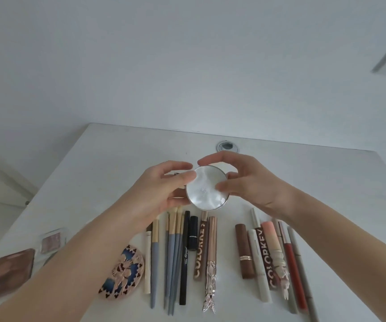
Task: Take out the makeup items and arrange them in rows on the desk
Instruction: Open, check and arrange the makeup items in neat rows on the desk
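Pinching a round compact (207, 187) between them, both hands, left (162, 191) and right (245, 182), hover at 12 o'clock. Many items already lie in a row (210, 252) on the counter (117, 159); probably few remain.

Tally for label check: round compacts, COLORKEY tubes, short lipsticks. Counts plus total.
Round compacts: 2 (white compact, patterned compact)
COLORKEY tubes: 2 (left COLORKEY tube, right COLORKEY tube)
Short lipsticks: 2 (black lipstick, brown lipstick)
Total: 6

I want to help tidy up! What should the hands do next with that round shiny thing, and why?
Probably lower the round compact onto the bare desk behind the row of sticks. Both the left hand and right hand hold it in the air, while everything else already lies flat.
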